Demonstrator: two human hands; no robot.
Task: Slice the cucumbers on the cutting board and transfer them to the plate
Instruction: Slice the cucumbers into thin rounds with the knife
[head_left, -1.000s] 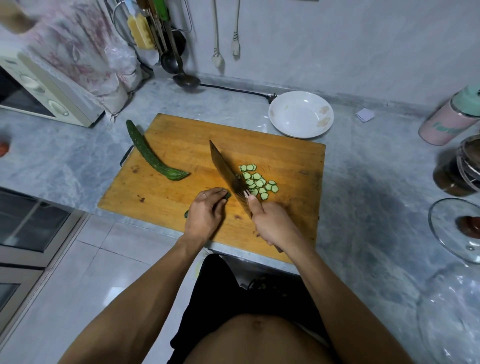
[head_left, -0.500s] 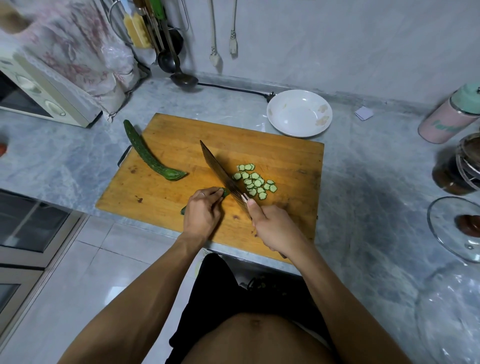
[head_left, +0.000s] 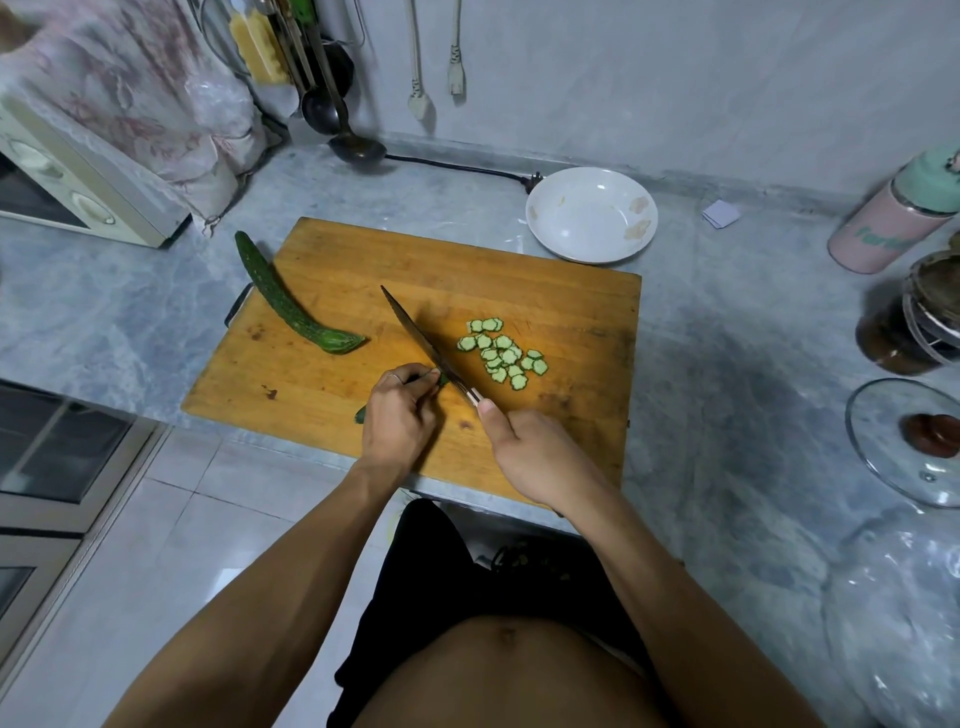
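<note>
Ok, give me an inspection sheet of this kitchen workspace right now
Surface: grey marble counter, wooden cutting board on it.
Job's things: whole cucumber on the board's left; slices right of the knife; plate holds none.
Clutter: pink bottle, glass lid, jar.
Grips: left hand holds a cucumber piece; right hand grips the knife.
Cables: black cord; two plugs hanging.
Surroundings: oven, ladle.

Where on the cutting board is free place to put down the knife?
Bare wood lies between the slices and the board's right edge, and along the far edge before the plate. Crowded: the middle, round both hands and the whole cucumber.
</note>
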